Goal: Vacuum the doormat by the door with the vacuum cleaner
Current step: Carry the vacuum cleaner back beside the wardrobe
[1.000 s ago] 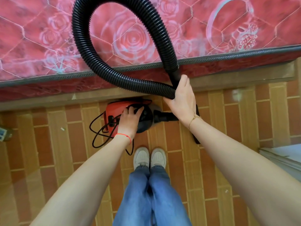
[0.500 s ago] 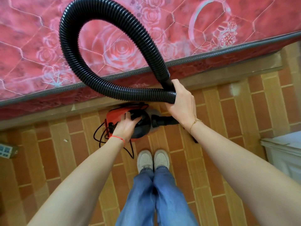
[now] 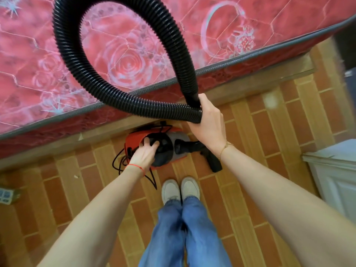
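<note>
Setting: floor (image 3: 269,135) of brick-pattern tiles in orange and tan, bounded at the top by a red rose-quilted mattress (image 3: 134,54) on a wooden bed frame (image 3: 250,81); a person stands facing it, white shoes (image 3: 180,189) and blue jeans showing below.

Far left: a small power strip (image 3: 5,195) at the frame edge.

Left of centre: loose black power cord (image 3: 119,162) lying in loops on the tiles beside the vacuum cleaner (image 3: 154,145), a red and grey canister under the bed's edge; left hand (image 3: 144,153), red string at the wrist, fingers curled round the canister's black handle.

Centre to right: corrugated black hose (image 3: 77,64) arching high over the mattress in one large loop; right hand (image 3: 210,124) clenched round two runs of the hose where they cross; black nozzle (image 3: 212,160) resting on the tiles.

Far right: a white cabinet (image 3: 339,176).

Doormat and door: not in view.

Hazards, as judged: trailing cord could catch the feet or snag when the canister is lifted; the looped hose may kink or swing free if the grip loosens; nozzle may drag.
</note>
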The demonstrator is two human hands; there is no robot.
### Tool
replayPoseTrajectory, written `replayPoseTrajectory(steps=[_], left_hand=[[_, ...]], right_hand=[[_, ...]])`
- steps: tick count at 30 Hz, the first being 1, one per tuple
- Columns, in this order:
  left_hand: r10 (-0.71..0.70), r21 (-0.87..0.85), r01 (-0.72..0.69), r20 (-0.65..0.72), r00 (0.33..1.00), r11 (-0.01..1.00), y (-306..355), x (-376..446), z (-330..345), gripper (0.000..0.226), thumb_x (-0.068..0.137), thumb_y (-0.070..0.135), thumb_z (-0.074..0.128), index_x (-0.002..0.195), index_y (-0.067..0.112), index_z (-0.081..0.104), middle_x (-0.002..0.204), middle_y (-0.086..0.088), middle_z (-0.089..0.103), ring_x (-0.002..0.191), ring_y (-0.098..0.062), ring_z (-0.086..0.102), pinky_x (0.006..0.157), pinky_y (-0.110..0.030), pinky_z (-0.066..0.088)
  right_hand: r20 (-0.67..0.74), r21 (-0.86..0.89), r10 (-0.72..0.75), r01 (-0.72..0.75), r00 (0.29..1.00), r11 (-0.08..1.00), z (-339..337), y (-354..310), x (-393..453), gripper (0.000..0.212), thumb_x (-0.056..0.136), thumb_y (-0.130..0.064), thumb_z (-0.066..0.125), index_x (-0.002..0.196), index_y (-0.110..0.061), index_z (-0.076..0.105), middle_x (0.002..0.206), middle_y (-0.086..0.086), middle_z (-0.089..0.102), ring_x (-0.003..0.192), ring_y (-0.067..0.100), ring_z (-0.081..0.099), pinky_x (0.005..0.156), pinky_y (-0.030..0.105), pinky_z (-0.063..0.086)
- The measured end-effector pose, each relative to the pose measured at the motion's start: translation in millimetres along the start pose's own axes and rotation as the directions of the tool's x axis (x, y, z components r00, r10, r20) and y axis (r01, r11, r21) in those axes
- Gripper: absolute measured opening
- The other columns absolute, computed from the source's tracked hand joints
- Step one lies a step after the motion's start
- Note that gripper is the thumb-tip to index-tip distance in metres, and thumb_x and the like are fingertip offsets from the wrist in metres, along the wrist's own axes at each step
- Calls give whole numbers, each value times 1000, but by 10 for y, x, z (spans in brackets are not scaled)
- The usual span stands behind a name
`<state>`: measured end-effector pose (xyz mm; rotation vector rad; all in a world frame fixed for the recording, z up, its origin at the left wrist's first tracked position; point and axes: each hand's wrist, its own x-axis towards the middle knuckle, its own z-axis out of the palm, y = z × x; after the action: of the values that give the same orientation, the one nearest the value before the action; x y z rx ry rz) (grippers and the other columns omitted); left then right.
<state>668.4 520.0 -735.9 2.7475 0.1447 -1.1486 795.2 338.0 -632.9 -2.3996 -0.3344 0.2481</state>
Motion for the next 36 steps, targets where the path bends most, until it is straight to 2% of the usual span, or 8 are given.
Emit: replayPoseTrajectory(steps=[3,8,14,19,24,31,33,36], left_hand=[[26,-7,-26,7,1000,1000,-1,30,-35,60,87,-1,50,142,13,32,135,-27,34,90,-44,61,70,-42,49],[69,-13,-69,37,997,998,29,-23,-135,54,89,2,50,139,16,35,131,-25,36,87,-42,61,66,-40,48],[125,-1,-125,63,990,992,289,-304,-517,49,86,-1,51,131,14,39,120,-23,38,74,-36,57,63,-43,48],[198,48,-200,54,979,979,613,-608,-993,49,85,0,52,130,13,39,115,-20,38,79,-39,60,62,-44,46],[263,94,-269,72,962,958,1023,-852,-1413,50,85,1,53,132,13,40,117,-21,39,85,-40,62,68,-46,48],[386,174,-400,110,916,900,1725,-1100,-1943,56,86,1,52,138,16,37,122,-21,40,88,-41,62,70,-46,48],[427,188,-443,124,896,876,1957,-1111,-2098,56,86,1,53,137,15,38,122,-22,41,89,-41,62,72,-47,48],[476,249,-501,157,865,829,2332,-1064,-2294,55,86,3,55,138,14,38,125,-21,41,96,-40,62,78,-46,48]], right_hand=[[-8,-16,-3,3,1000,1000,11,20,-19,32,80,-19,68,106,-16,50,93,-3,64,80,24,65,56,32,49],[-23,-26,0,-1,1000,1000,-74,17,-60,31,80,-19,69,106,-15,50,93,-3,64,79,24,65,54,25,38],[-82,-20,49,-51,995,999,-521,-128,-154,27,80,-21,67,101,-16,51,88,-2,65,78,29,65,54,31,46],[-149,71,161,-151,976,986,-1170,-248,-285,25,80,-22,66,99,-19,51,83,-3,66,77,25,66,57,34,51],[-202,46,252,-248,946,968,-1822,-357,-469,24,81,-22,66,101,-22,53,83,-9,65,80,23,67,54,26,36],[-303,75,344,-337,889,938,-2687,-335,-766,24,81,-24,67,98,-23,51,69,-15,51,67,19,63,45,22,29],[-341,102,378,-366,861,925,-2935,-264,-836,23,81,-24,67,99,-22,52,71,-12,55,68,18,62,46,24,34],[-417,130,424,-409,804,903,-3293,-95,-903,25,81,-24,68,102,-18,55,80,-4,65,74,21,65,55,32,49]])
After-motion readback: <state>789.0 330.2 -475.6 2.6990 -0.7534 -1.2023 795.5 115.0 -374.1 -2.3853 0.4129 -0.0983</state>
